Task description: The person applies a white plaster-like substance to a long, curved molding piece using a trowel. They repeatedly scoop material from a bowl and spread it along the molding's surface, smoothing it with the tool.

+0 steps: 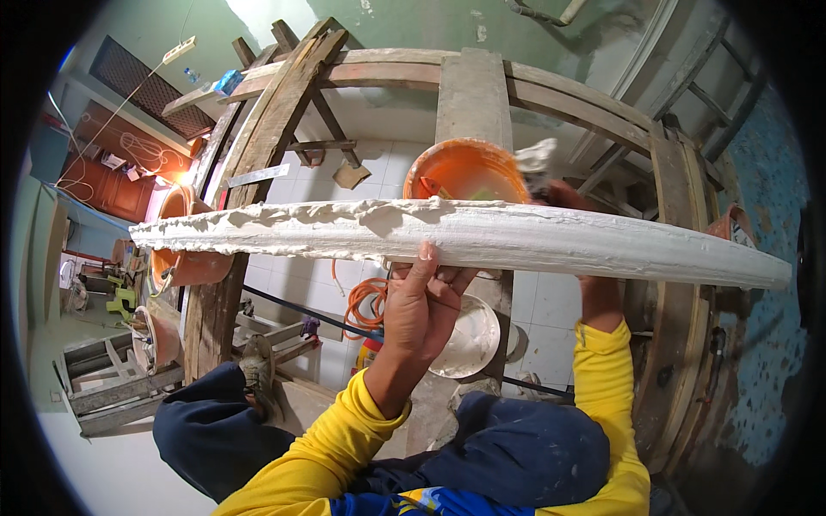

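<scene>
A long white plaster moulding (516,236) stretches across the view from left to right. Rough, lumpy wet plaster coats the left half of its upper edge, while the right half is smoother. My left hand (422,305) grips the moulding from below near its middle, thumb on the near face. Behind the moulding, my right hand (570,196) is mostly hidden; it is closed on a small plaster-loaded tool, probably a putty knife (535,181), with a white lump at its end. Just left of that tool stands an orange bucket (465,148) holding pale material.
Wooden scaffold beams (387,76) and a plank (473,95) surround me above a tiled floor. A white-coated bowl (471,337) stands below my left hand. Another orange bucket (194,267) is at the left. Orange hose (366,303) lies coiled lower down. A ladder (710,95) leans far right.
</scene>
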Tool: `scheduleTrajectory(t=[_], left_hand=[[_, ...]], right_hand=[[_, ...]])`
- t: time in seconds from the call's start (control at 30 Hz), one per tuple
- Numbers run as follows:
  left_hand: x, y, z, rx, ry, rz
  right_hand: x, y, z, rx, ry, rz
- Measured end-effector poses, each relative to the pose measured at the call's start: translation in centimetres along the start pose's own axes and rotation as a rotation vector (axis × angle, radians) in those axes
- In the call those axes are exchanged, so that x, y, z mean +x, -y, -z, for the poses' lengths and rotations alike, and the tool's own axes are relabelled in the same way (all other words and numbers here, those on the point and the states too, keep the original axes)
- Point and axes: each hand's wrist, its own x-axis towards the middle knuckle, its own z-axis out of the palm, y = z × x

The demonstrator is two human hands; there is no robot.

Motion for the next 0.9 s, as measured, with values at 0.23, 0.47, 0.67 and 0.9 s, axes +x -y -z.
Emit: scheduleTrajectory(t=[0.23, 0.47, 0.67, 0.9], left_hand=[[-0.3, -0.7, -1.1, 0.01, 0.015, -0.001], [-0.4, -0.6, -0.7, 0.01, 0.004, 0.019], [-0.4, -0.7, -0.7, -0.042, -0.009, -0.003], [-0.3, -0.4, -1.0, -0.063, -0.003, 0.011]], right_hand=[[3.0, 0.0, -6.4, 0.053, 0.214, 0.134], [3.7, -2.1, -5.4, -0.032, 0.201, 0.305], [3.7, -3.1, -2.8, -0.089, 0.168, 0.331], [0.5, -4.9, 4.0, -0.001, -0.02, 0.26]])
